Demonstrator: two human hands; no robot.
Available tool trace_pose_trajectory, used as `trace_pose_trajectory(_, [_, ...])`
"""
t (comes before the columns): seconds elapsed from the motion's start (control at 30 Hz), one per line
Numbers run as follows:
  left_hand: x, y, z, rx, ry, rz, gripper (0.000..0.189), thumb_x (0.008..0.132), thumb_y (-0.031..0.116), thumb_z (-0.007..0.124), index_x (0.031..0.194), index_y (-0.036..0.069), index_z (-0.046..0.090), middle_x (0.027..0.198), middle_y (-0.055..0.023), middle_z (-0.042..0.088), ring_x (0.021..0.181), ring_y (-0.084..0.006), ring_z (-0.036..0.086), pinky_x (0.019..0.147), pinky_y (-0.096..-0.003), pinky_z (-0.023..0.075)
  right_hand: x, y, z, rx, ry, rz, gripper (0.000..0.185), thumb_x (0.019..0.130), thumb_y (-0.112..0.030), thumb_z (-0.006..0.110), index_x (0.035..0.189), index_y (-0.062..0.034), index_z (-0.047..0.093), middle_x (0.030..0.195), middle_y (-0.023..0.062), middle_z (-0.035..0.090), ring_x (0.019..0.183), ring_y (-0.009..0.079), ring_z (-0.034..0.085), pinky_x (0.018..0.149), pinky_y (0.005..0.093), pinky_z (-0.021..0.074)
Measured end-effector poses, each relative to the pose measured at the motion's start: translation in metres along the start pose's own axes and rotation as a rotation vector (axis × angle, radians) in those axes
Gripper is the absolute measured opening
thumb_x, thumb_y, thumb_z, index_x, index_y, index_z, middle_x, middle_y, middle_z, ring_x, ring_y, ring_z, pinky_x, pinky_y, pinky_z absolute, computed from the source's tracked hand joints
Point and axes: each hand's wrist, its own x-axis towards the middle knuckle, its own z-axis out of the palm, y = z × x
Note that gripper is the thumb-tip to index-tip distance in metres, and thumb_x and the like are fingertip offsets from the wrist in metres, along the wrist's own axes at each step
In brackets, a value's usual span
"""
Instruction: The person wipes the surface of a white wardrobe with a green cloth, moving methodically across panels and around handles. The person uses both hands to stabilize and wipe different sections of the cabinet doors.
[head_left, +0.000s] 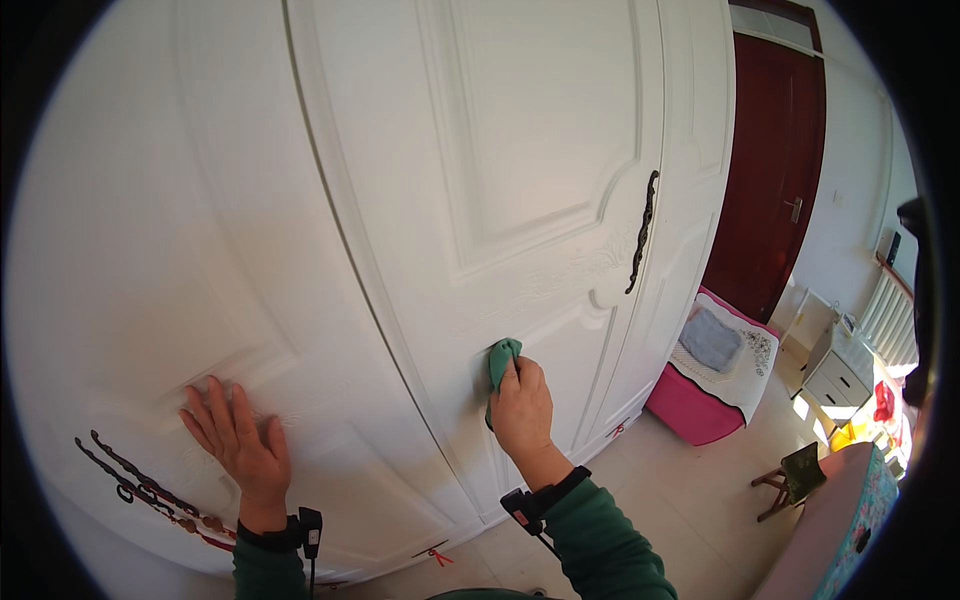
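My left hand (244, 446) lies flat with spread fingers against a white wardrobe door (225, 285), above and to the right of two dark ornate metal handles (135, 472) with rings and beaded red hangings. My right hand (523, 412) grips a bunched green cloth (504, 356) against the lower part of the neighbouring white panelled door (547, 120), whose raised moulding and relief carving show above the hand. A dark ornate handle (643, 232) is mounted near that door's right edge. Both wrists wear black straps with small devices.
Beyond the wardrobe stand a dark red door (772, 172) and a pink storage box (690, 405) with a white cover and grey cloth on it. A small drawer cabinet (840, 375), a folding stool (795, 476) and the edge of a bed (825, 517) are at the right. Pale floor tiles lie below.
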Motion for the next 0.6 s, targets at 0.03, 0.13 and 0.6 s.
trace_pose_trajectory(0.03, [0.002,0.0,0.003,0.057,0.008,0.016,0.051,0.095,0.031,0.046,0.137,0.001,0.043,0.149,-0.0217,0.034,0.139,-0.0477,0.024,0.113,-0.0615,0.0132,0.005,0.009,-0.001,0.009,0.011,0.058,0.05,0.076,-0.001,0.062,0.125,0.0033,0.051,0.112,0.0174,0.053,0.099,0.0356,0.055,0.079,0.0424,0.0501])
trace_pose_trajectory(0.13, [0.002,0.001,0.008,0.09,0.055,0.023,0.052,0.098,0.035,0.04,0.138,0.0,0.042,0.148,-0.0209,0.036,0.139,-0.0461,0.027,0.113,-0.0609,0.0138,0.024,0.041,-0.009,0.02,0.027,0.245,0.047,0.078,-0.002,0.06,0.123,0.003,0.051,0.113,0.0171,0.053,0.098,0.0367,0.056,0.081,0.043,0.0498])
trace_pose_trajectory(0.6, [0.001,-0.003,0.012,0.236,0.081,0.061,0.058,0.102,0.041,0.031,0.14,-0.002,0.038,0.148,-0.0215,0.036,0.139,-0.0433,0.029,0.113,-0.0577,0.0182,0.0,-0.006,-0.01,0.141,-0.111,-0.229,0.039,0.075,-0.002,0.057,0.112,0.0106,0.057,0.098,0.021,0.054,0.086,0.0314,0.056,0.069,0.0391,0.049])
